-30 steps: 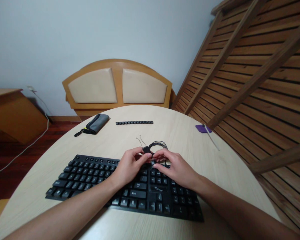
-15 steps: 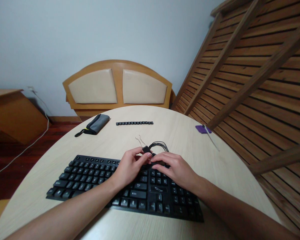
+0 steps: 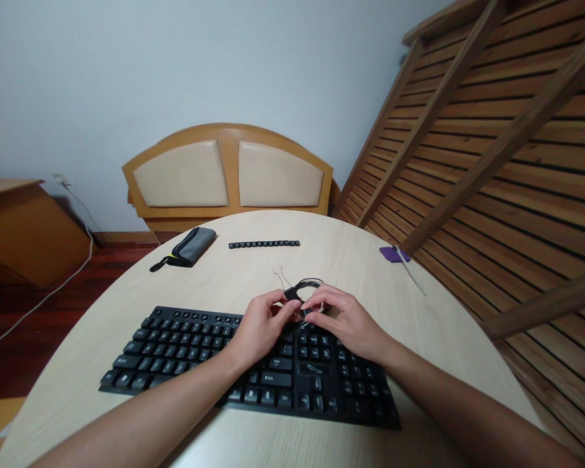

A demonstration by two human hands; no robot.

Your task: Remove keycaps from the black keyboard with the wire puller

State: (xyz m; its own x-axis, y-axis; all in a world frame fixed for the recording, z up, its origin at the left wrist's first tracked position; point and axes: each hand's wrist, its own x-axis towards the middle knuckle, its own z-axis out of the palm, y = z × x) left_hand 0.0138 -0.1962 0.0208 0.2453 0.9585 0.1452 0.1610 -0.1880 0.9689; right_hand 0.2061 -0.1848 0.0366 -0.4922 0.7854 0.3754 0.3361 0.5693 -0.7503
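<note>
Over the upper right part of the black keyboard, my two hands meet. My left hand pinches the black handle of a wire keycap puller, whose two thin wires point away from me. Between the thumb and fingers of my right hand is a small dark keycap, close to the near end of the puller. The fingers partly hide both things. Behind the hands, a coiled black cable lies on the table.
A row of loose black keycaps lines the far side of the round table. To its left lies a grey zip pouch. On the right are a purple pad and a thin light stick.
My right fingers have drawn slightly away from the left ones, and the small dark piece between them now shows. The view has shifted a little; the keyboard and keycap row stay put.
</note>
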